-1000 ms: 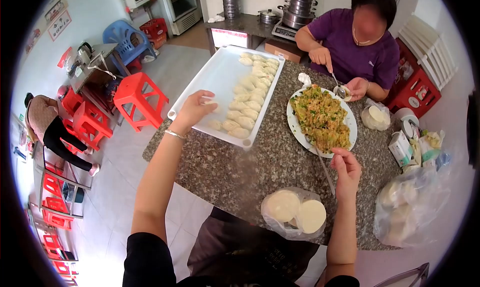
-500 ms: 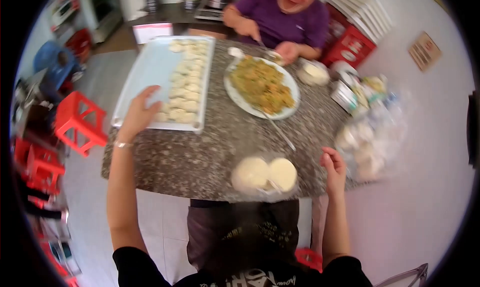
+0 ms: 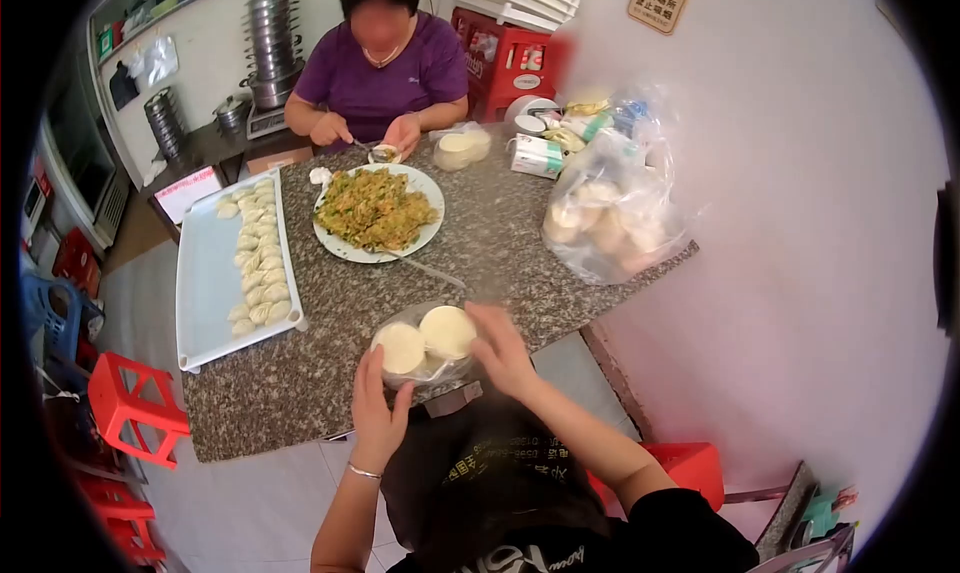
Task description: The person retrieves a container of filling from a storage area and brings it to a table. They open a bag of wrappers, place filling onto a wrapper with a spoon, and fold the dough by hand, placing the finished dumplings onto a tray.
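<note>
Two round stacks of pale dumpling wrappers, a left stack (image 3: 400, 349) and a right stack (image 3: 447, 332), sit in a clear plastic bag (image 3: 432, 373) near the table's front edge. My left hand (image 3: 380, 411), with a bracelet at the wrist, is at the left stack's near side, thumb and fingers apart. Beside the right stack is my right hand (image 3: 505, 353), its fingers spread and slightly blurred. Neither hand visibly lifts anything. A large plate (image 3: 428, 235) of chopped filling (image 3: 375, 208) lies beyond, with a long-handled utensil (image 3: 430, 270) resting on its rim.
A white tray (image 3: 205, 273) with rows of folded dumplings (image 3: 262, 263) stands left on the speckled table (image 3: 330, 373). Across it, a person in purple (image 3: 385, 83) spoons filling onto a wrapper. Plastic bags (image 3: 615, 213) lie right, near the wall. Red stools (image 3: 135, 403) stand left.
My left hand has left the dumpling tray and come to the wrapper stacks. My right hand has moved left to them too. The camera view has shifted.
</note>
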Available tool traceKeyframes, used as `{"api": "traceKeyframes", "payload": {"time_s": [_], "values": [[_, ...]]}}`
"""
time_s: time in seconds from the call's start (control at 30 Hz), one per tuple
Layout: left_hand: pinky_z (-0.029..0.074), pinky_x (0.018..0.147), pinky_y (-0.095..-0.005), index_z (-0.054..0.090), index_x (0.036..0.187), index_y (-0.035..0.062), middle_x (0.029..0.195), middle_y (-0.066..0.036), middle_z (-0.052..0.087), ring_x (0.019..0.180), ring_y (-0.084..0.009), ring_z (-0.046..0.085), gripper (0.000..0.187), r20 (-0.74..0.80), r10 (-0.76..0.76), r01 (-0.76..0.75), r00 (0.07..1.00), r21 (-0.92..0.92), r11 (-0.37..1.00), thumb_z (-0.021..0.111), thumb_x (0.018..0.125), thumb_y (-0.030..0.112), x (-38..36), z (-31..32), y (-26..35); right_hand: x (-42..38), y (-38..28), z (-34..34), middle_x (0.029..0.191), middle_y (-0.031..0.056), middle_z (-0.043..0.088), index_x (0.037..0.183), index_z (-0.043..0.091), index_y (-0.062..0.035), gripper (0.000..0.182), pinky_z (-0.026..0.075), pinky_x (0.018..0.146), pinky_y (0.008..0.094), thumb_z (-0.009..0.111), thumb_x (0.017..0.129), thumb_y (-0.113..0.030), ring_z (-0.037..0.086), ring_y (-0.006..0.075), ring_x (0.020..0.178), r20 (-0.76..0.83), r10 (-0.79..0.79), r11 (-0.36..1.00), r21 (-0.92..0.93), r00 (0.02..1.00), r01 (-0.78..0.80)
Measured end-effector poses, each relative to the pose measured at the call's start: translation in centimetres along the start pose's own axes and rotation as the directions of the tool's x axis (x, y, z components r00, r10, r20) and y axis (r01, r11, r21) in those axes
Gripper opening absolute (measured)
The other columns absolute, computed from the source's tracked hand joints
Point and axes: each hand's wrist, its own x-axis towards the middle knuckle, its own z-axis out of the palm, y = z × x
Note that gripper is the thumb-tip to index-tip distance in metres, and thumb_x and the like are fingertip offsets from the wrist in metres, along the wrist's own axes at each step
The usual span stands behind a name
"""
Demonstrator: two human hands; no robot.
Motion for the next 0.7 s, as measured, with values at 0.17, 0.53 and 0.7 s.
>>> {"api": "traceKeyframes", "payload": {"time_s": [0.17,0.53,0.7], "values": [[0.045,0.089,-0.0444,0.036,0.134,0.0031,0.126,-0.024,0.047,0.11,-0.0411,0.05,0.069,-0.119,0.038,-0.008,0.992,0.241,0.971,0.068,0.076,0.023,-0.1,1.9,0.0,-0.1,2.7,0.5,0.118,0.0166,0.05,0.131,0.045,-0.0045,0.046,0.04,0.093,0.0369,0.053,0.09,-0.023,0.051,0.0313,0.106,-0.019,-0.083,0.996,0.02,0.996,0.083],[0.051,0.078,-0.0404,0.036,0.133,0.0051,0.121,-0.021,0.052,0.101,-0.0364,0.058,0.082,-0.194,0.036,0.065,0.98,0.49,0.869,0.073,0.065,0.031,-0.6,3.3,0.0,0.0,4.2,0.1,0.118,0.0185,0.051,0.126,0.049,-0.0028,0.042,0.038,0.095,0.038,0.054,0.087,-0.018,0.049,0.0338,0.11,0.045,-0.001,0.985,0.174,0.999,-0.007],[0.051,0.076,-0.0384,0.036,0.133,0.0057,0.121,-0.019,0.053,0.099,-0.0338,0.059,0.082,-0.202,0.034,0.069,0.979,0.479,0.875,0.074,0.065,0.032,-0.7,3.3,0.0,0.0,3.8,0.2,0.118,0.0177,0.049,0.125,0.05,-0.0037,0.04,0.041,0.093,0.0364,0.051,0.088,-0.018,0.051,0.0329,0.108,0.037,0.022,0.989,0.145,0.999,-0.027]]}}
